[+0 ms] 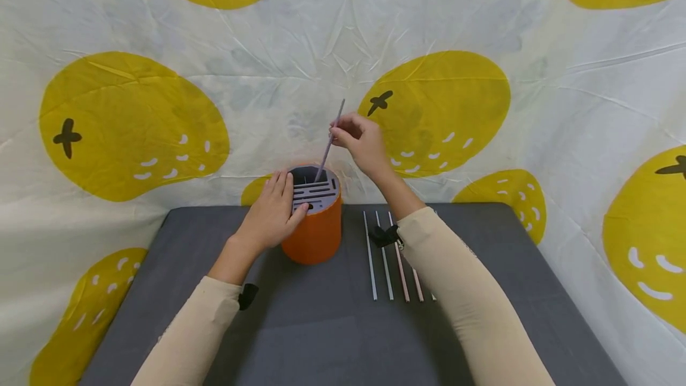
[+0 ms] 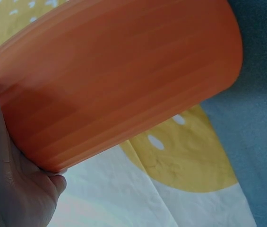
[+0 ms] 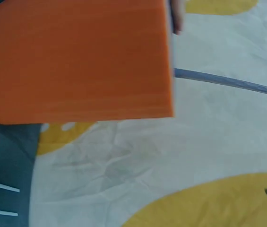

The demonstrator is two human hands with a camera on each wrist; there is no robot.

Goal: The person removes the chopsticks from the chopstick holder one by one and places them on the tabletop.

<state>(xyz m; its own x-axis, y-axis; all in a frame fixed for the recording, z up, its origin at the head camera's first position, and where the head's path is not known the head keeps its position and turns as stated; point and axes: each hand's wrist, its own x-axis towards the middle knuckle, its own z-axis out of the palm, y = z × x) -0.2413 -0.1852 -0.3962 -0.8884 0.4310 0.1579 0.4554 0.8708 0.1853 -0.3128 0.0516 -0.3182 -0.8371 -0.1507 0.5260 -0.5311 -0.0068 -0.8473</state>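
Note:
An orange pen holder (image 1: 312,240), round with a grey slotted top (image 1: 316,198), stands upright near the table's back edge. On the left side of its top rests my left hand (image 1: 270,210), fingers straight along the rim and thumb over the front. Between thumb and fingertips, my right hand (image 1: 364,139) pinches a thin purple stick (image 1: 325,156) above the holder. The stick slants, its lower end at the large opening at the back of the top. In the right wrist view the stick (image 3: 228,82) rises from the rim; its lower tip is hidden.
Several thin pale and pinkish sticks (image 1: 371,267) lie side by side on the dark grey table (image 1: 311,338), right of the holder. My right forearm covers part of them. A white cloth with yellow fruit prints (image 1: 300,46) hangs close behind the table.

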